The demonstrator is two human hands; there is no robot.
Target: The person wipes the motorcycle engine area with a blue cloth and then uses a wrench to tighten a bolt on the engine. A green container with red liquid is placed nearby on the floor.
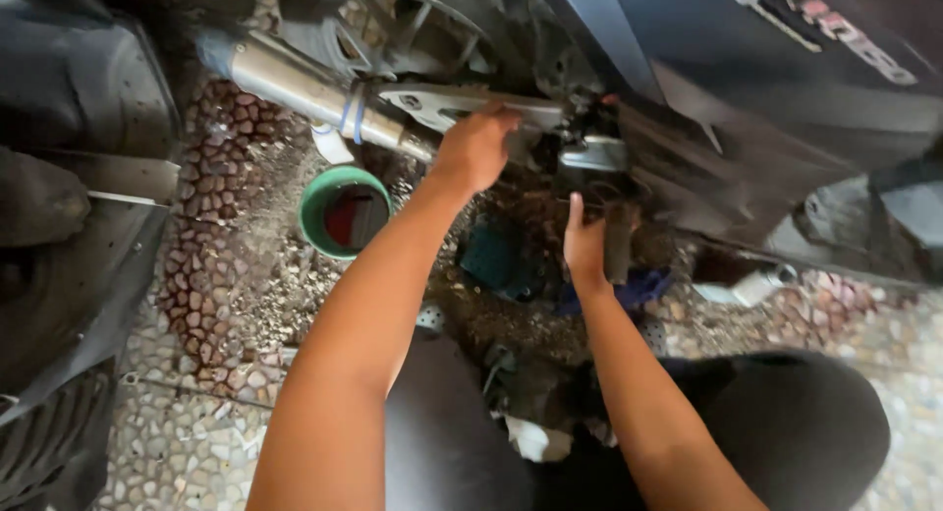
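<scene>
My left hand (478, 145) reaches up to the underside of a dark motorcycle (747, 88) and grips a metal part beside the silver exhaust pipe (305, 86). My right hand (586, 246) is lower, under the engine area, holding a dark tool handle (619, 244) that points up toward a small silver engine part (594, 154). The fingers of both hands are partly hidden by the machine's parts. The rear wheel (393, 25) shows behind the pipe.
A green round container (344, 211) with dark red liquid stands on the pebbled floor (196, 413). Dark plastic body panels (69, 206) lie at the left. A teal rag (496, 260) and a blue rag (638, 287) lie under the engine. My knees (796, 423) are at the bottom.
</scene>
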